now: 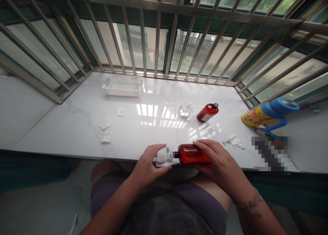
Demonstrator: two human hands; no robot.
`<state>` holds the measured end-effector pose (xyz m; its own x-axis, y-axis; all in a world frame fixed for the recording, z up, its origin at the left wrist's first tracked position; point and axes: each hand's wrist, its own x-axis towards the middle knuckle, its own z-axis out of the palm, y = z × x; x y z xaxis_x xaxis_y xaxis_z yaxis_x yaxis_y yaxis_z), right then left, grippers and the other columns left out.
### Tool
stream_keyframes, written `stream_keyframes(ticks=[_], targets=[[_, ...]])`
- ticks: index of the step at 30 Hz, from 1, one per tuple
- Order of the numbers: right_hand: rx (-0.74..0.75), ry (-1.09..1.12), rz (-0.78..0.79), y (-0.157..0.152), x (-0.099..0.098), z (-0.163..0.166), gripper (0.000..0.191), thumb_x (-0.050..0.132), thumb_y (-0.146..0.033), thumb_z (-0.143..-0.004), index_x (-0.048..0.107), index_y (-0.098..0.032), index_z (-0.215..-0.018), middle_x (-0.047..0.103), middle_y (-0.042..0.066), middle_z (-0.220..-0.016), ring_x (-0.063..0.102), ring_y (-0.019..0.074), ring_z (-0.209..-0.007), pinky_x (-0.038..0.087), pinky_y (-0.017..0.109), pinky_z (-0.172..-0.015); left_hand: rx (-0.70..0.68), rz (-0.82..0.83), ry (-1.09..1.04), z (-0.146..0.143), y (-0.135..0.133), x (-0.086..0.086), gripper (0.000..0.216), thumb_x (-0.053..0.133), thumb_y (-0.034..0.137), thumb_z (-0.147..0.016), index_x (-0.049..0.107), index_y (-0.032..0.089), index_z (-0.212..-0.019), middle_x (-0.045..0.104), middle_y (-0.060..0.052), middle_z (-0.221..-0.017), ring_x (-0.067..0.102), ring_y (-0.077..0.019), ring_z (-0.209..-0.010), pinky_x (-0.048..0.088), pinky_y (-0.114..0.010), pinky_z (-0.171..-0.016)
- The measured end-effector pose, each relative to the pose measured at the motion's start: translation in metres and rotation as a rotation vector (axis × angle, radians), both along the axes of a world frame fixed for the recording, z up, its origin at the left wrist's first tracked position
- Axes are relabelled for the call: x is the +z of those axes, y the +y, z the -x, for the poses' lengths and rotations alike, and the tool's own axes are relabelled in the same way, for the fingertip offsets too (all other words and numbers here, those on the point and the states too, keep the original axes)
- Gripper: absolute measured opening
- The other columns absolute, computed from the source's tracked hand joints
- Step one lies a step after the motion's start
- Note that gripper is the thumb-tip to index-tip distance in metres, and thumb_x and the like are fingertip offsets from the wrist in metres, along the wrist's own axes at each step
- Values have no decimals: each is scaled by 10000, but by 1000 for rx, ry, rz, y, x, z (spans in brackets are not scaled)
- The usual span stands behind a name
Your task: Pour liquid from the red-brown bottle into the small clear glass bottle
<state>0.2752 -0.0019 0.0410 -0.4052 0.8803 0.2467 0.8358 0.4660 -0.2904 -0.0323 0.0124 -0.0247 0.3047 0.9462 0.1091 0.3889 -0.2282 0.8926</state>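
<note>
Near the counter's front edge, my left hand (147,163) is closed around a small clear glass container (164,156), thumb below and fingers above. My right hand (217,160) grips a red translucent bottle (191,154) that lies tipped on its side. The bottle's dark, uncapped neck points left and meets the mouth of the glass container; whether liquid flows between them I cannot tell. Further back stand a second clear glass container (186,110) and another red bottle (207,112) with a black cap and a white label.
A white perforated basket (123,88) stands at the back left by the barred window. Several crumpled white pieces (106,138) lie on the left, and a crumpled tissue (234,141) on the right. A yellow and blue flask (269,113) stands far right, beside a blurred-out patch.
</note>
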Motion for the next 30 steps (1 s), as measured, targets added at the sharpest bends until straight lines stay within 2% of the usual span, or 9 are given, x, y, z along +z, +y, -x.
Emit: stream_keyframes(ticks=[15,30], targets=[[7,-13,9,1,2,0,733,773,-160,-887,465,-293,-1539,615,133,-1420,599,354,-1283,559,567,-1083,-7,3,-6,0,1,0,729,930,240,-765,637,314,-1429,683,-77,-1426,663,-274,-1253,637,-378,-949],[2,-15,1,1,4,1,692,757,-172,-889,507,-284,-1524,640,130,-1409,624,343,-1267,569,552,-1076,-9,15,1,0,-1,0,716,915,243,-781,631,317,-1434,677,-76,-1437,650,-279,-1278,631,-396,-972]])
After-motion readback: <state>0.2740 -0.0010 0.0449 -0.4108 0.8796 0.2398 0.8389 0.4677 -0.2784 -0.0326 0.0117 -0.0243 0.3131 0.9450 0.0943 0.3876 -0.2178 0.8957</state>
